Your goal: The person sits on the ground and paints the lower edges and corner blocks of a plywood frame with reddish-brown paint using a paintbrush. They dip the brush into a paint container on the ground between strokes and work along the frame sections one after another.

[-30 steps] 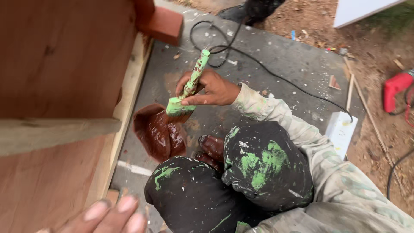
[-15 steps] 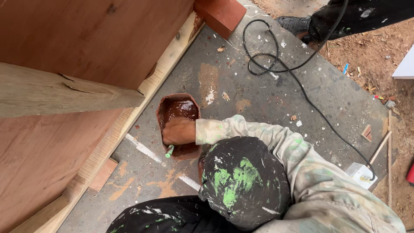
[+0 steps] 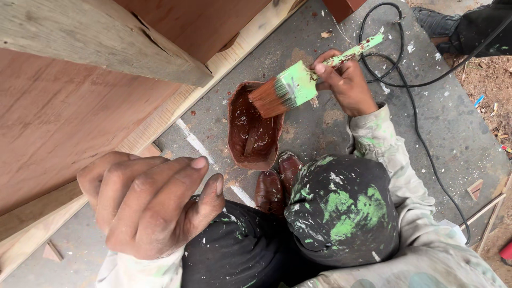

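Note:
My right hand (image 3: 348, 84) grips the green, paint-spattered handle of a wide brush (image 3: 296, 85). Its bristles are wet with red-brown stain and hang just over the rim of a brown, stain-filled container (image 3: 231, 124) on the grey floor. My left hand (image 3: 152, 205) is close to the camera with its fingers curled in. It holds nothing that I can see and hovers beside the lower edge of a reddish plywood panel (image 3: 64, 122). My bent knee (image 3: 346, 213), in dark trousers smeared with green paint, sits below the container.
A pale timber beam (image 3: 96, 37) juts across the top left over the panel. My brown shoes (image 3: 280, 181) touch the container. A black cable (image 3: 421, 138) loops over the floor at right. Another person's dark shoe (image 3: 432, 21) stands at the top right. Wood scraps (image 3: 474, 189) lie around.
My right hand has lifted the brush out of the container, bristles now loaded with stain. My left hand has come into view near the camera.

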